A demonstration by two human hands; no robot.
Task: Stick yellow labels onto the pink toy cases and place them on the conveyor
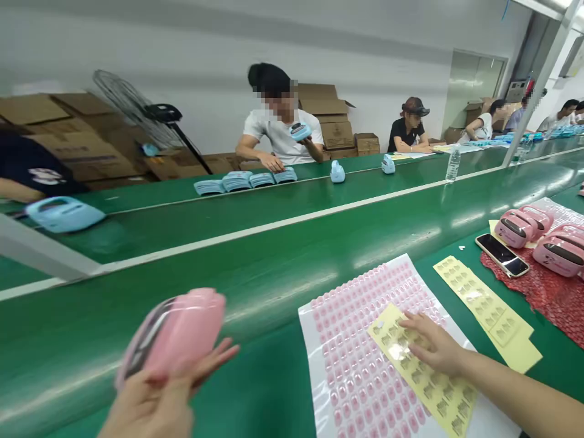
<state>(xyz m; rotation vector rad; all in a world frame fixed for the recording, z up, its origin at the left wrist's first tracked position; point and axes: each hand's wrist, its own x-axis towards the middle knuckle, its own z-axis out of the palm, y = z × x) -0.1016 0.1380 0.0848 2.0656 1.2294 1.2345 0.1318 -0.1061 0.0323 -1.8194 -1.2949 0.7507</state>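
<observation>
Pink, dark-striped casing (pixel 186 328) fills left hand's (pixel 157 395) grip; right hand (pixel 438 348) spread over stickers (pixel 422 378)

Looks like a factory assembly floor: people (pixel 280 137) along the far edge of a long green table (pixel 255 261), matching blue cases (pixel 237 180) lined up, cardboard boxes (pixel 336 132) stacked behind. Right end's kinda tiny, but seems more people sit there.

Low passage noted over smooth green tabletop (pixel 267 383), between left hand (pixel 159 401) and the flat white sheet of pink oval stickers (pixel 326 389) beneath right hand (pixel 433 350). Obstructions: slanted white metal post (pixel 55 252), ahead-left of left hand; upright clear plastic bottle (pixel 453 165), well ahead of right hand.
</observation>
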